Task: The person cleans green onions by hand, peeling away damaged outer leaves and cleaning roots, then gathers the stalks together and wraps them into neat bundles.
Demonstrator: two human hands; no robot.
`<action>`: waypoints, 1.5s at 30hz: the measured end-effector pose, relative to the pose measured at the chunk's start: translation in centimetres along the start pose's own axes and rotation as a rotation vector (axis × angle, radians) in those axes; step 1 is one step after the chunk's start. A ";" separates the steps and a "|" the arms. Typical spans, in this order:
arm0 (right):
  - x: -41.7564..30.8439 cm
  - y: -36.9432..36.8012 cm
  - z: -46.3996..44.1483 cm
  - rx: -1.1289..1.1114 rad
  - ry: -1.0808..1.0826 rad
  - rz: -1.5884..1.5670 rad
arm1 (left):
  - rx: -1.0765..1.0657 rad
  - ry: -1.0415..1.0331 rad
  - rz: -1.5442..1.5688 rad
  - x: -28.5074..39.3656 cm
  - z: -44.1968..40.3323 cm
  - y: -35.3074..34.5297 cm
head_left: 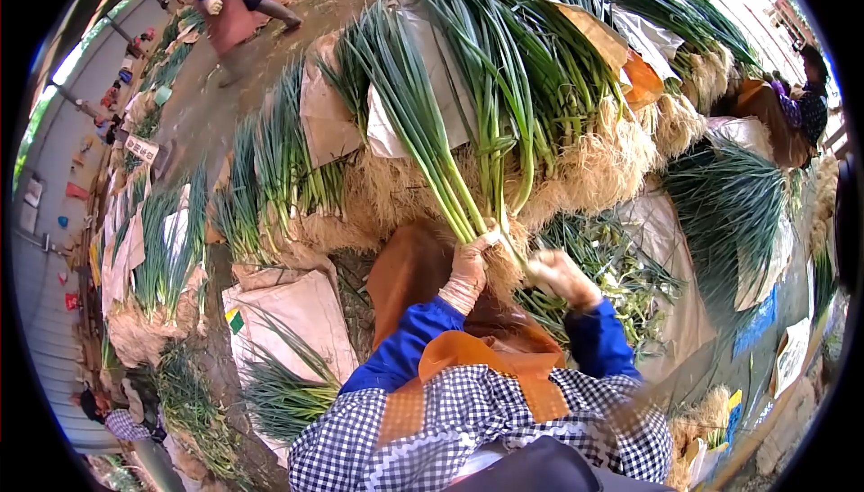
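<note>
Head view: a bunch of green onions [432, 154] stands mid-frame before me, the left hand [466, 274] with fingers wrapped round its base. The right hand [562, 278], beside the roots [504, 278], blurs; I can't tell its grip. Loose leaves [616, 267] lie right of centre, stacked onions [562, 100] above.

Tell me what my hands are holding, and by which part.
Your left hand holds green onions by the pale lower stalks, just above the roots. Your right hand is blurred beside them; whether it grips anything can't be told.
</note>
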State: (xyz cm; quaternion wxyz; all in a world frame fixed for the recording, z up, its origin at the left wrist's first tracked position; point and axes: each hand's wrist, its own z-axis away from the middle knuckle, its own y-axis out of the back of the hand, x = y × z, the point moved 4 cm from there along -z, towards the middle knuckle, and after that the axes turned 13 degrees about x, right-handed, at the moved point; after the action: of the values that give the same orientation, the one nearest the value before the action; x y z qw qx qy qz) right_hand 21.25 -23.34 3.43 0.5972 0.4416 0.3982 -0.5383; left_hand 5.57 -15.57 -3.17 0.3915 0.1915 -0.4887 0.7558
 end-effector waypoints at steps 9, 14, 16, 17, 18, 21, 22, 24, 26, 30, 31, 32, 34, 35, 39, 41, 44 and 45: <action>-8.9 2.6 -7.6 0.735 0.702 0.769 | 0.010 -0.059 -0.127 0.0 0.6 -0.9; -8.8 0.1 -13.3 0.550 0.491 0.836 | 0.049 -0.118 -0.110 -1.3 -0.7 0.4; -5.6 -2.3 -10.5 0.307 0.672 1.448 | 0.034 -0.095 -0.036 -1.0 -1.0 0.3; -3.4 -3.6 -7.4 0.175 0.853 1.445 | 0.028 -0.057 0.026 -1.4 -0.9 0.9; -3.6 -3.0 -3.6 -0.096 0.805 1.053 | 0.106 -0.099 -0.177 -2.0 -1.7 2.2; 0.2 2.9 1.0 -0.162 0.424 0.898 | 0.049 -0.109 -0.122 -1.1 -0.6 0.8; 3.7 5.5 1.4 -0.213 0.485 1.062 | 0.059 -0.112 -0.117 -1.1 -0.9 0.9; 8.2 8.6 1.5 -0.304 0.305 1.499 | 0.060 -0.059 -0.109 -0.2 -0.2 0.1; 2.4 7.2 -0.6 -0.100 0.279 1.555 | 0.005 -0.083 -0.075 -0.2 -0.1 -0.5; -9.5 -1.2 -8.4 0.445 0.624 1.054 | -0.093 -0.240 -0.142 -1.3 0.5 0.1; -11.0 -1.9 -10.4 0.408 0.421 1.100 | -0.094 -0.249 -0.145 -1.2 0.9 0.1; -10.8 -1.9 -12.2 0.394 0.475 1.098 | -0.113 -0.201 -0.127 -1.1 1.5 0.1; -10.1 -2.4 -14.8 0.298 0.557 1.094 | -0.132 -0.102 -0.105 -0.5 2.0 -0.1; -9.6 -2.2 -14.6 0.298 0.559 1.093 | -0.131 -0.105 -0.105 -0.1 2.2 -0.5; -7.3 -3.6 -9.5 -0.040 0.220 0.802 | -0.086 -0.123 0.084 -0.5 0.3 1.0; -4.3 -4.2 -4.4 -0.158 0.035 0.181 | 0.071 -0.255 0.029 -0.3 -1.0 1.8; 1.6 -1.6 1.2 -0.473 -0.007 0.317 | 0.058 -0.220 0.040 1.1 -1.3 1.4; 0.6 -0.1 3.2 -0.462 -0.163 0.501 | 0.044 -0.254 -0.022 1.5 -2.0 1.5</action>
State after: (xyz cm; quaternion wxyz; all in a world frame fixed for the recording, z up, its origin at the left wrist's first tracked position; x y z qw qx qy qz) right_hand 21.19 -26.62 3.83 0.8247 0.3344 0.3399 -0.3042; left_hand 3.63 -13.55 -3.96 0.3304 0.2993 -0.5156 0.7318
